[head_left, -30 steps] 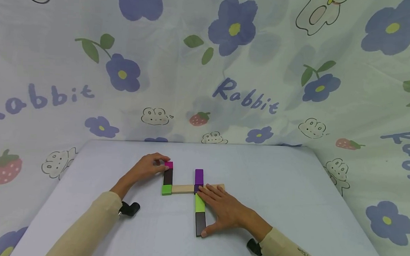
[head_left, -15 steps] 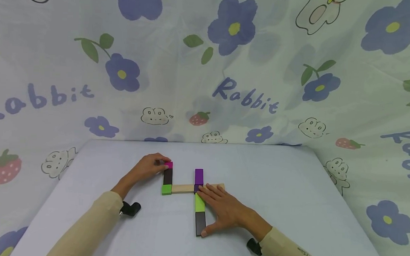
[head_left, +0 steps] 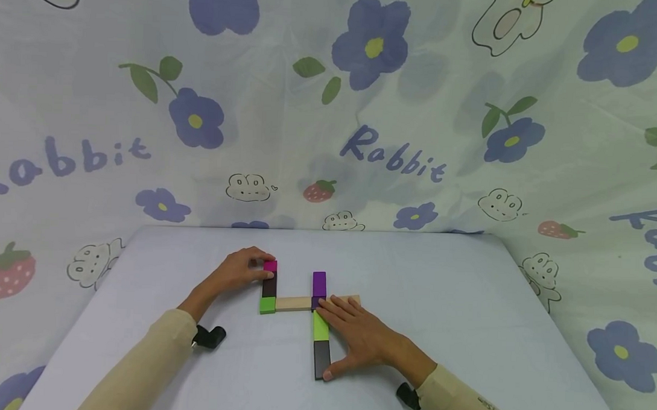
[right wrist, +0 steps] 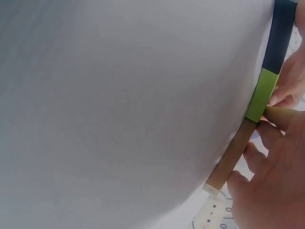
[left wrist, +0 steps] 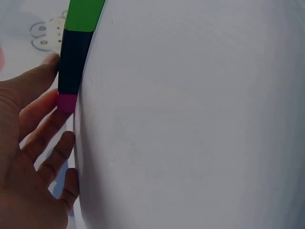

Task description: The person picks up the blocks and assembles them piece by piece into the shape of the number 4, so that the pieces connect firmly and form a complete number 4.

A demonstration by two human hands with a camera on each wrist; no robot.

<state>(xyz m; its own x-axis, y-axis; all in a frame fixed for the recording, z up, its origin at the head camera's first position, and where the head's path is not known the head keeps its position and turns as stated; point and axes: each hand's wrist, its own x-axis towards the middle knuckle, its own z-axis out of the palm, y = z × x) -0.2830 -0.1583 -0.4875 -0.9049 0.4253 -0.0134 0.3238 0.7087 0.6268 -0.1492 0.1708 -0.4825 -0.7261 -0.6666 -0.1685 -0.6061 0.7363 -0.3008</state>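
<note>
My left hand (head_left: 238, 270) touches the far end of a short row of blocks. Its index finger is at the magenta block (head_left: 271, 266), and its thumb lies against the dark block (head_left: 269, 285). Beyond that row's near end sits a green block (head_left: 267, 305), joined by a wooden block (head_left: 293, 303) to a purple piece (head_left: 319, 284). My right hand (head_left: 364, 336) is spread, fingertips on another wooden block (right wrist: 231, 155) and near the lime block (head_left: 321, 326). Its thumb touches the near end of the dark grey block (head_left: 321, 360).
All the blocks lie on a white-covered table (head_left: 465, 324). Behind it hangs a printed cloth (head_left: 287, 131) with flowers and rabbits. Black wrist devices (head_left: 210, 337) sit at both cuffs.
My left thumb has slid from the magenta block down to the dark block's side. My right hand and the blocks stay in place.
</note>
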